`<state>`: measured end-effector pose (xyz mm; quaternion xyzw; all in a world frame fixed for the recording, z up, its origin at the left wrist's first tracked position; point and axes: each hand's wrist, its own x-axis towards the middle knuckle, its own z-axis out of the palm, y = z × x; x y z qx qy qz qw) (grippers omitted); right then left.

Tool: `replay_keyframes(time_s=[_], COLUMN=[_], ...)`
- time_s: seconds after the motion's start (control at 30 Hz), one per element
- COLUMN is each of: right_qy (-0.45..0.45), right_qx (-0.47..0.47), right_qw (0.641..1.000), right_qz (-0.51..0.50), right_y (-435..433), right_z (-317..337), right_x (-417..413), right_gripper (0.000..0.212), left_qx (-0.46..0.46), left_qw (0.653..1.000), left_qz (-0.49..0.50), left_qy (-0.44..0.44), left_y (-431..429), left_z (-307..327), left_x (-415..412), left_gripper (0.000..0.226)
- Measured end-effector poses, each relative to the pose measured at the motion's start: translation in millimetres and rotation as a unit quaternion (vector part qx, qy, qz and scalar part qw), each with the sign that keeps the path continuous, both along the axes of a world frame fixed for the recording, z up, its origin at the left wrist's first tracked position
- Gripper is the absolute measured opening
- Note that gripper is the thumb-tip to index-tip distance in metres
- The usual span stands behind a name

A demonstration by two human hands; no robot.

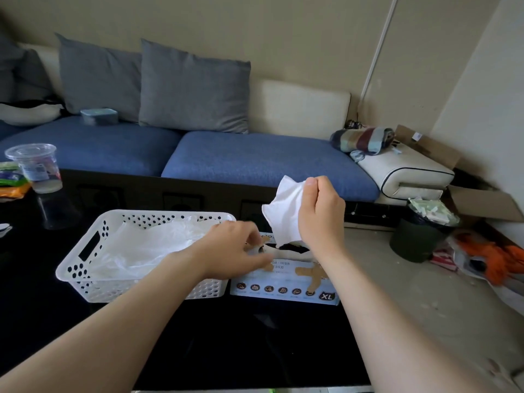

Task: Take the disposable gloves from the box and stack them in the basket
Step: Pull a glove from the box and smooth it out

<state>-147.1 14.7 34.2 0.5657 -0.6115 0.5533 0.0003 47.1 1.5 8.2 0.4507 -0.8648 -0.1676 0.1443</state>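
Above the pale-blue cardboard box (283, 282), the right hand (320, 214) pinches a crumpled white glove (283, 214); the white perforated plastic basket (73, 268) lies leftward, past the left hand (232, 248) gripping the box.

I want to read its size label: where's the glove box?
In the head view, the glove box lies on the black table just right of centre, beside the right end of the white basket, under the white glove the right hand pinches.
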Motion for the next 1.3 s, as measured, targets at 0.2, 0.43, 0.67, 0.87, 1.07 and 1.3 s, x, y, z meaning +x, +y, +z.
replay_keyframes(time_s=[0.2,0.43,0.67,0.87,1.07,1.3], right_qy=[-0.140,-0.156,0.048,-0.042,-0.039,-0.180], right_qx=[0.028,0.192,0.216,0.240,0.220,0.289], right_qw=[0.987,0.969,0.971,0.913,0.914,0.854], right_qz=[0.069,0.001,0.088,0.326,0.337,0.392], right_y=[8.9,17.8,18.5,14.7,18.2,16.1], right_z=[16.9,29.6,22.9,17.9,26.2,25.7], right_x=[25.1,41.0,46.7,64.6,62.2,61.7], right_gripper=[0.039,0.047,0.024,0.050,0.017,0.014], left_qx=[0.109,0.113,0.104,0.164,0.140,0.178], left_qw=[0.941,0.880,0.903,0.890,0.861,0.802], left_qz=[0.096,0.150,0.129,0.084,0.130,0.160], left_qy=[0.307,0.436,0.396,0.416,0.471,0.547], left_y=[-4.4,-6.4,2.4,9.1,10.5,6.9], left_z=[17.3,27.2,34.9,43.5,50.3,51.9], left_x=[6.6,22.7,34.6,41.0,51.5,65.1], left_gripper=[0.052,0.029,0.039,0.033,0.029,0.019])
